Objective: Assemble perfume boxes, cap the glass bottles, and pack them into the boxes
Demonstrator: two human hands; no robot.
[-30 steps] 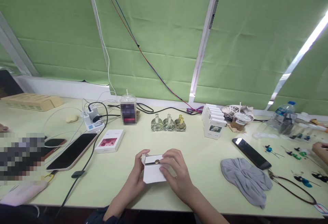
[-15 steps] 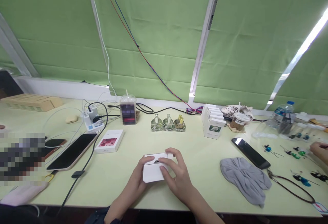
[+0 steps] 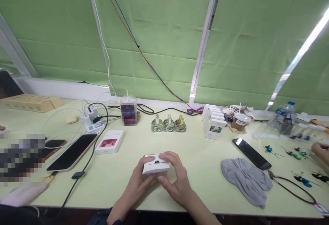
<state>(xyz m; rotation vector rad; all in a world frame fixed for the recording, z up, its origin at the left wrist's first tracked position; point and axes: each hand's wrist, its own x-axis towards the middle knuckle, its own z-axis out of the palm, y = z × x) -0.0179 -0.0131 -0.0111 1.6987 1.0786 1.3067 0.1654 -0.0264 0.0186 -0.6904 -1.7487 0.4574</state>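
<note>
A small white box (image 3: 156, 167) is held above the table's near middle, its end flap facing up toward me with a dark half-round notch showing. My left hand (image 3: 140, 177) grips it from the left, thumb on the top edge and fingers underneath. On the right side, my right hand (image 3: 177, 178) has its fingers on the box's upper edge, while its thumb sits low by the near corner. What is inside the box is hidden. Beyond it stand three glass perfume bottles (image 3: 169, 123) in a row.
At left lie a white box with a red picture (image 3: 109, 142), a phone (image 3: 73, 152) and a power strip (image 3: 94, 122) with cables. To the right are several upright white boxes (image 3: 213, 122), another phone (image 3: 251, 153) and a grey cloth (image 3: 245, 180). Another person's hand (image 3: 321, 151) is at far right.
The white box has tipped so its broad face is foreshortened. My right thumb has moved off that face to its lower edge, and the right fingers have shifted along the top.
</note>
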